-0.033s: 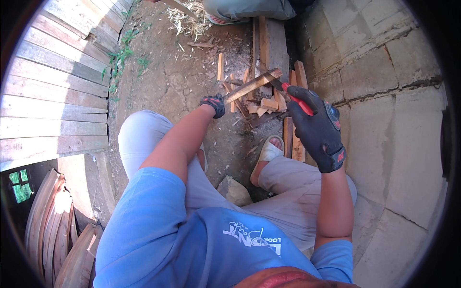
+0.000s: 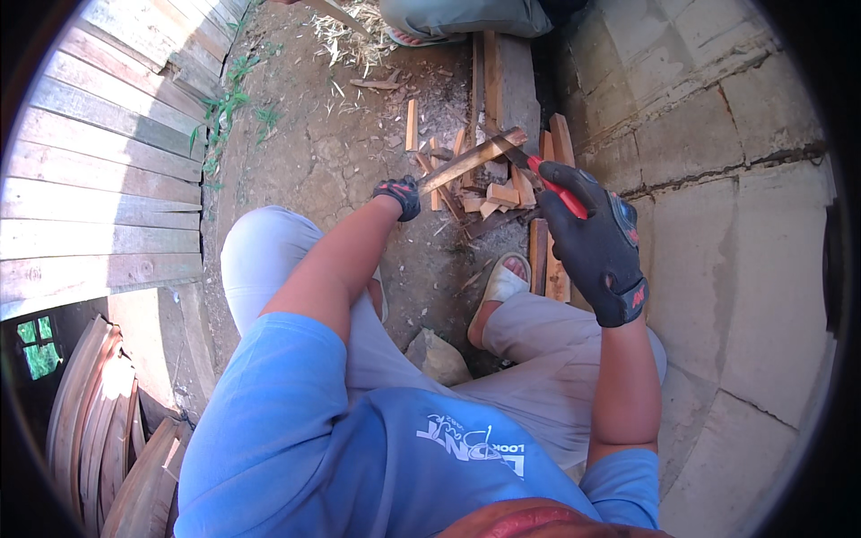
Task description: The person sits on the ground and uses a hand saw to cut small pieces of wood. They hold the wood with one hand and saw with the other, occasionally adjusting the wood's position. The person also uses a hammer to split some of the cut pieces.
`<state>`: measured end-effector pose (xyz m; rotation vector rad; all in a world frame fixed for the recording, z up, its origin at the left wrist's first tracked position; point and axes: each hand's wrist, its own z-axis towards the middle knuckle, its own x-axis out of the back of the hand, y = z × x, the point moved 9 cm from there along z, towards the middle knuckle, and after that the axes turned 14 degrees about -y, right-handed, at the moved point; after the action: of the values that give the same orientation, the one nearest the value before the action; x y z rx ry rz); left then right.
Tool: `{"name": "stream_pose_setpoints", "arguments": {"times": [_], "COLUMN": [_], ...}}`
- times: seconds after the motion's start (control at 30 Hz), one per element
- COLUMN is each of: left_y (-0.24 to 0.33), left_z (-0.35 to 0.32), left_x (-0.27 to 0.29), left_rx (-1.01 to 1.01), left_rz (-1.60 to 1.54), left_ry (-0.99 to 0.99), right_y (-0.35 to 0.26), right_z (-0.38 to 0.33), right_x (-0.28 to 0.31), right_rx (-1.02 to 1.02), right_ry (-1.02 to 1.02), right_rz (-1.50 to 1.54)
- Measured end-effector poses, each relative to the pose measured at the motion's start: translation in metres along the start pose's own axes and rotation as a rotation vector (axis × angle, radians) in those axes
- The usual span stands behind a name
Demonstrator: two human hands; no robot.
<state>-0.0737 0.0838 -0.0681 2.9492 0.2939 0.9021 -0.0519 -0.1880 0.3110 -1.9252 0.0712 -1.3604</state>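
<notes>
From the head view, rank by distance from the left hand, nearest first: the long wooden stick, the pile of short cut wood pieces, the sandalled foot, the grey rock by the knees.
1. Long wooden stick: gripped in the gloved left hand, slanting up to the right.
2. Pile of short cut wood pieces: on the dirt just right of it.
3. Sandalled foot: lower right.
4. Grey rock: farthest, low between the knees.

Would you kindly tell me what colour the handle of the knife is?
Red; the knife handle shows best in the head view, gripped in the gloved right hand.
</notes>
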Motion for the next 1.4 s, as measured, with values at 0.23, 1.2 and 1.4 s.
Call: {"name": "stream_pose_setpoints", "arguments": {"times": [0.23,1.2,1.4], "left_y": [-0.003,0.0,0.0], "left_z": [0.004,0.001,-0.002], "left_x": [-0.001,-0.002,0.0], "left_rx": [0.022,0.015,0.027], "left_rz": [-0.013,0.015,-0.022], "left_ry": [0.03,0.039,-0.044], "right_y": [-0.015,-0.031,-0.032], "right_z": [-0.018,-0.028,-0.027], "right_x": [0.02,0.017,0.014], "right_rx": [0.012,0.066,0.004], "right_ry": [0.031,0.026,-0.046], "right_rz": [-0.008,-0.069,-0.063]}}
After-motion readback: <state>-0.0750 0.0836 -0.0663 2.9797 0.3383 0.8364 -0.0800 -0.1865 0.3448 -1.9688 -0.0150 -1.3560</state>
